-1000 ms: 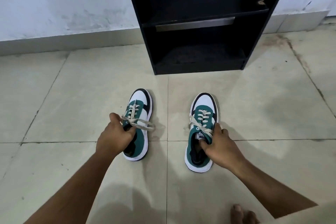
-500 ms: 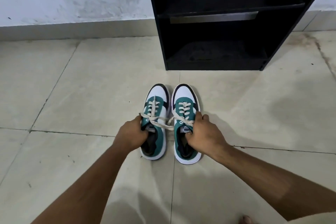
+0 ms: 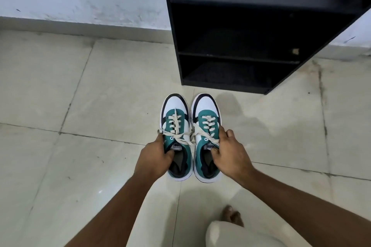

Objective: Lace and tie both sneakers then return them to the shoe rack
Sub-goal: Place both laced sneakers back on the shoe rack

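Observation:
Two green, white and black sneakers with cream laces are held side by side, toes pointing at the shoe rack. My left hand (image 3: 153, 158) grips the left sneaker (image 3: 175, 114) at its collar, thumb inside the opening. My right hand (image 3: 230, 154) grips the right sneaker (image 3: 205, 112) the same way, fingers over the tongue. Both pairs of laces are threaded and tied in bows. The black shoe rack (image 3: 267, 86) stands just beyond the toes, with dark shelves showing nothing on them.
Pale floor tiles (image 3: 100, 86) spread to the left and right. A white wall with a skirting (image 3: 80, 24) runs behind the rack. My bare foot (image 3: 232, 215) and a light trouser knee (image 3: 241, 234) sit at the bottom right.
The two sneakers were apart on the floor, then my hands brought them together side by side. The view has moved closer to the rack, which now sits more to the right.

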